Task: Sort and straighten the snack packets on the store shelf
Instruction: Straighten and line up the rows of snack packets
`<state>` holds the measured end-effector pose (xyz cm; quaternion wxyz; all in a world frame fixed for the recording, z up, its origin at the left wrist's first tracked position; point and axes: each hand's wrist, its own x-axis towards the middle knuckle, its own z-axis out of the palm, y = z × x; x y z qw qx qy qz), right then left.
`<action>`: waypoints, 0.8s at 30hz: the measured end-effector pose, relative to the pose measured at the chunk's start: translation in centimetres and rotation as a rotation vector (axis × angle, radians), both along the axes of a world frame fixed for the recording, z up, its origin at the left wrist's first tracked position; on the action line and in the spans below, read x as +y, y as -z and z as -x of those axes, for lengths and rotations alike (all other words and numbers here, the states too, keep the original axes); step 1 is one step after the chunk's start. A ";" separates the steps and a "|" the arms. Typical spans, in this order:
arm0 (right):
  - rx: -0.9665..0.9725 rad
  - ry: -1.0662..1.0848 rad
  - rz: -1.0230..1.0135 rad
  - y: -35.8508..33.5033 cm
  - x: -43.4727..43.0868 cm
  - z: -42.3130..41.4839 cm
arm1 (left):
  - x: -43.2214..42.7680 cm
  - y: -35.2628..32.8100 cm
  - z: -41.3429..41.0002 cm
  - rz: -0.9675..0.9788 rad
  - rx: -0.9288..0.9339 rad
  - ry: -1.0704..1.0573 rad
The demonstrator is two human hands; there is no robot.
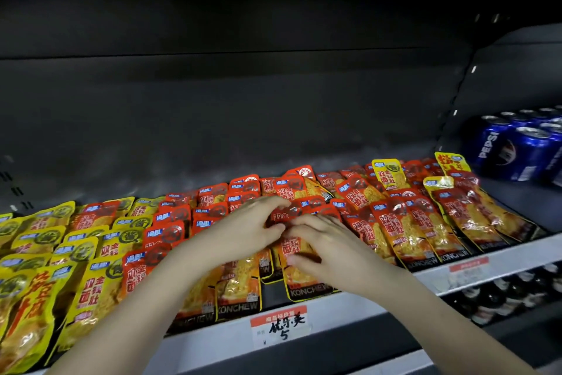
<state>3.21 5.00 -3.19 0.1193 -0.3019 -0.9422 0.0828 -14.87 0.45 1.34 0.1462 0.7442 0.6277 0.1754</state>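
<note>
The dark grey metal back panel [231, 101] of the store shelving unit filled the upper half of the view, dimly lit and matte. A slotted upright post [459, 94] ran diagonally at the right. Beyond it stood blue Pepsi cans [517, 149] on the neighbouring shelf. A pale grey shelf front rail [349, 304] carried a red-and-white handwritten price tag [281, 327]. Below at right, dark bottles [511, 292] sat on a lower shelf, blurred.
</note>
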 end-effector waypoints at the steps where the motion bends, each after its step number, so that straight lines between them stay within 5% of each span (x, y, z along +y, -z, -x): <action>1: 0.017 0.019 0.002 -0.1 0.1 0.1 | 0.4 0.3 -0.1 -0.011 0.024 -0.001; 24: 0.206 0.212 -0.129 -0.6 5.6 -4.9 | 4.5 2.1 -9.0 -0.194 0.248 -0.132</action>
